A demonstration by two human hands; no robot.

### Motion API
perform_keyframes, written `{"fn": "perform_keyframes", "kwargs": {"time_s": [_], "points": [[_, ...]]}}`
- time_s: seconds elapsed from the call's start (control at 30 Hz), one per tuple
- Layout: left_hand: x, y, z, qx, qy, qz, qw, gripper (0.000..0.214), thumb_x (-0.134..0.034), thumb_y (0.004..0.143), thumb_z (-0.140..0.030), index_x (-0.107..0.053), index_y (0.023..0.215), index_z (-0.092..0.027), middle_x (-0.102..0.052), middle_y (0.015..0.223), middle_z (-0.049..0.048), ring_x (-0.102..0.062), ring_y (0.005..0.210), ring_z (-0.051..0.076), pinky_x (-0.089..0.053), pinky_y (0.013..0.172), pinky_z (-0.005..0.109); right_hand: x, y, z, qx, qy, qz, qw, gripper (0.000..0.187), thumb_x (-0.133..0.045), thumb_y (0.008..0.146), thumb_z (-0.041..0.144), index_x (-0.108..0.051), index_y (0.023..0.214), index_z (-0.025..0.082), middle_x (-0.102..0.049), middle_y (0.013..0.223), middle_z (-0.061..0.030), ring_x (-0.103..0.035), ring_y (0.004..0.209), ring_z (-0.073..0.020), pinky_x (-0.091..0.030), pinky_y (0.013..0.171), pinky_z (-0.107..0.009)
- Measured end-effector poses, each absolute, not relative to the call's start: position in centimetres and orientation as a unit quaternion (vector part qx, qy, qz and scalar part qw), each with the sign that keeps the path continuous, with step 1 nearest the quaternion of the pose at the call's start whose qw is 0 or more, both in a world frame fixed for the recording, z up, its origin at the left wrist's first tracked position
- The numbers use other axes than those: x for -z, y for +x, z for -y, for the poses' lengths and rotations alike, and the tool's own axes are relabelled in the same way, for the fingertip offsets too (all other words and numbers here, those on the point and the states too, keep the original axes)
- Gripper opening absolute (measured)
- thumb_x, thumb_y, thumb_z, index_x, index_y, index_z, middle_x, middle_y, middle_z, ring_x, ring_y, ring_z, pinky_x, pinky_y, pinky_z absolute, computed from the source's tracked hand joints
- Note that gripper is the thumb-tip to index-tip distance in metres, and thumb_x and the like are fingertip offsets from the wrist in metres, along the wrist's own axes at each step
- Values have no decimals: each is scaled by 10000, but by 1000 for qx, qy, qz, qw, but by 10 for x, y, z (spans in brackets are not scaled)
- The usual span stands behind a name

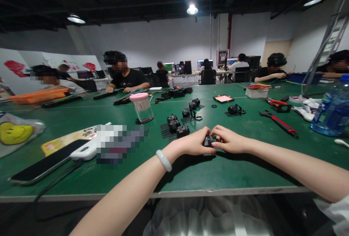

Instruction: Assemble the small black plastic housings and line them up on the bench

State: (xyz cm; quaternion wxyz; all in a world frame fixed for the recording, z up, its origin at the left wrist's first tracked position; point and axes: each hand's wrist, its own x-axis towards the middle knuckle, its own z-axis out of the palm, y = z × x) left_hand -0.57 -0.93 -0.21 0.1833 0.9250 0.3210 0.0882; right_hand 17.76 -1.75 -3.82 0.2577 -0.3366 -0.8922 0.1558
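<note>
- We start with the green table (196,178), running wide beneath everything; the piece being worked sits near its front edge, so we reckon a slip towards us could send it to the floor.
- Over on the right, we've got the blue water bottle (332,108), well apart from the hands; a swinging right elbow looks the likeliest way to knock it.
- Now the hands! The left hand (196,142) is curled in, thumb and fingers closed about the black piece. The right hand (229,140) meets it, fingers bent; we can't tell whether they pinch or merely press.
- Up to the left stands the glass jar (142,108), pink lid on, outside the hands' space.
- Just beyond the left hand, we see loose black parts (182,130); a careless knuckle might scatter them.
- And the black piece (208,140) itself, between both hands, mostly covered: uneven pressure could twist it free.
- Smallest, we spot a ring (199,118) lying past the hands, easily brushed away.
</note>
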Motion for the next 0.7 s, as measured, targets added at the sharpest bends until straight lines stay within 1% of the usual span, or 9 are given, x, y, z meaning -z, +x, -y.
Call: {"fn": "perform_keyframes", "kwargs": {"time_s": [0.13, 0.4, 0.7], "points": [[4, -6, 8, -89, 927, -318, 179, 471, -550, 625, -446, -375, 959, -163, -493, 889, 35, -482, 742, 159, -357, 622, 248, 37, 178, 18, -156, -338, 892, 256, 240, -508, 735, 307, -470, 916, 154, -414, 896, -46, -438, 704, -111, -398, 619, -238], [4, -6, 8, -89, 925, -324, 177, 489, -545, 622, -463, -372, 966, -162, -489, 863, 30, -484, 724, 160, -359, 597, 246, 39, 178, 16, -161, -337, 891, 258, 239, -495, 744, 339, -484, 896, 155, -414, 900, -47, -439, 677, -103, -401, 613, -241], [2, -5, 10, -89, 918, -334, 196, 480, -560, 611, -441, -367, 954, -165, -486, 850, 22, -485, 724, 159, -355, 603, 245, 39, 179, 14, -153, -332, 896, 251, 226, -425, 787, 351, -525, 807, 150, -432, 878, -52, -447, 776, -136, -397, 721, -285]]}}
